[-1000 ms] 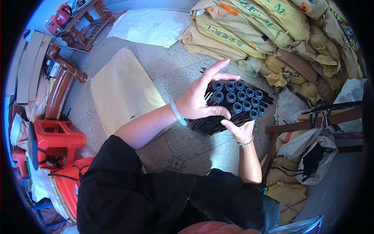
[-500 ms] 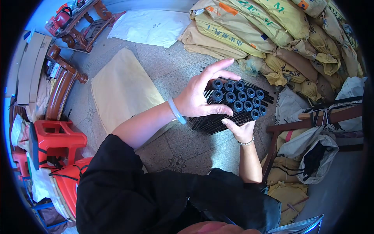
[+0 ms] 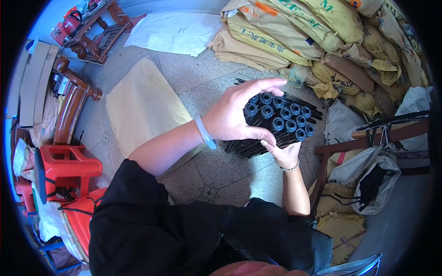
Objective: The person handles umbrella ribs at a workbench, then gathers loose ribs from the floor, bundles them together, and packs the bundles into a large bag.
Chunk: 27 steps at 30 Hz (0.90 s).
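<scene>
A bundle of black hollow-ended tubes (image 3: 277, 123) is held between my hands, its round collared ends facing up toward me. Long thin black rods or strands (image 3: 244, 149) fan out beneath and behind it. My left hand (image 3: 235, 110), with a pale bangle at the wrist, curves round the bundle's left side, fingers over the far edge and thumb along the near edge. From the near right, my right hand (image 3: 287, 156), wearing a beaded bracelet, grips the bundle low down; most of its fingers are hidden. The two thumb tips meet or nearly meet.
A tan sheet or flat sack (image 3: 145, 108) lies on the tiled floor to the left. Stuffed yellow sacks (image 3: 294, 27) are piled at the back right, with a white sack (image 3: 175, 32) at the back. A red stool (image 3: 71, 165) stands left, a wooden frame (image 3: 373, 140) right.
My left hand's raised fingers have come down and curled closer over the bundle's far edge. The tube ends at the left have shifted slightly. My right hand stays nearly in place.
</scene>
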Each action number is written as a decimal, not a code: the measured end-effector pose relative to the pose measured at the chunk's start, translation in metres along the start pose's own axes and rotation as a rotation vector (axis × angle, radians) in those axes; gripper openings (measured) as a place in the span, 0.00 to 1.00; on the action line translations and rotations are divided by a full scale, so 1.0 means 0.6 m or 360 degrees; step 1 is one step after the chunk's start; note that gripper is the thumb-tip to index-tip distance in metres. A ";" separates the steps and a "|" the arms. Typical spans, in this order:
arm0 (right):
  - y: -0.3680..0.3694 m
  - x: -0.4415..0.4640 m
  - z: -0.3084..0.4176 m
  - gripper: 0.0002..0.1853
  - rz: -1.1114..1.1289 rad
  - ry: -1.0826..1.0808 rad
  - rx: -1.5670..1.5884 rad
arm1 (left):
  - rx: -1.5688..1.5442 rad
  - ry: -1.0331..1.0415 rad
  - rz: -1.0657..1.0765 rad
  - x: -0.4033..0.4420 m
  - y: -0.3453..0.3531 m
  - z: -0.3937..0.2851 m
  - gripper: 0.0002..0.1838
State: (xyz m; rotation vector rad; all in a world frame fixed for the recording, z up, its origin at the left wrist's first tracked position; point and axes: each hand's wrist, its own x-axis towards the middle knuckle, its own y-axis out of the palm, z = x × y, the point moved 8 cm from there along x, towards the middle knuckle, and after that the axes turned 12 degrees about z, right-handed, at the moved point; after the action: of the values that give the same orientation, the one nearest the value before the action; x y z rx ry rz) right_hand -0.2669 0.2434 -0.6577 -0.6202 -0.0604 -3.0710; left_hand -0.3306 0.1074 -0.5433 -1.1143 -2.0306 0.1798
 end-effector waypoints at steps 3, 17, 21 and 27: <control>0.002 -0.001 -0.008 0.34 0.0116 0.0073 -0.0072 | 0.0250 -0.0099 0.0038 0.008 0.004 -0.010 0.34; -0.009 -0.009 0.000 0.35 0.0118 0.0038 -0.0144 | 0.0793 -0.0225 0.0666 0.055 0.025 -0.033 0.25; -0.010 -0.003 0.009 0.42 0.0088 0.0003 -0.0094 | 0.0838 -0.0146 0.0562 0.055 0.021 -0.035 0.21; -0.007 -0.009 0.008 0.38 0.0141 -0.0006 -0.0137 | 0.0846 -0.0132 0.0639 0.061 0.026 -0.037 0.28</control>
State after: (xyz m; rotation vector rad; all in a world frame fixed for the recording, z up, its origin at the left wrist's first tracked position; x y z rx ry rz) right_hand -0.2601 0.2481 -0.6554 -0.6144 0.0974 -3.0004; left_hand -0.3158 0.1394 -0.5147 -1.1574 -1.6567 0.9231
